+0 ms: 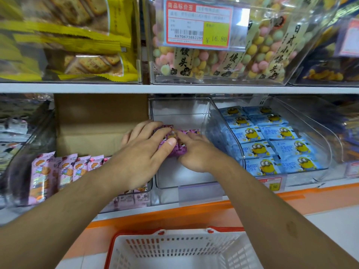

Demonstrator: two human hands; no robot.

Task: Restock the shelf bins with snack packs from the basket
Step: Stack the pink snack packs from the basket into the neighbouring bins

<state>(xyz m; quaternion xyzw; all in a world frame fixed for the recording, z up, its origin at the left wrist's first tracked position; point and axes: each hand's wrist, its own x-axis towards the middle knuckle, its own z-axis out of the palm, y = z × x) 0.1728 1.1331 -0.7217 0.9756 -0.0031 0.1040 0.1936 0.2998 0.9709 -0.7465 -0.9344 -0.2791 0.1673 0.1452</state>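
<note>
Both hands reach into a clear plastic bin (180, 183) in the middle of the lower shelf. My left hand (143, 152) and my right hand (196, 152) together hold a small bunch of purple-pink snack packs (181, 147) just above the bin's floor. The fingers cover most of the packs. Below, at the bottom of the view, sits a white basket (182, 249) with an orange-red rim; the part of its inside that shows holds no packs.
Left of the middle bin stands a bin of pink snack packs (64, 171) with a cardboard box (97, 121) behind it. To the right is a bin of blue cartoon packs (272, 140). The upper shelf holds yellow cracker bags (77, 45) and coloured-ball bags (223, 59). An orange ledge (174, 214) runs under the shelf.
</note>
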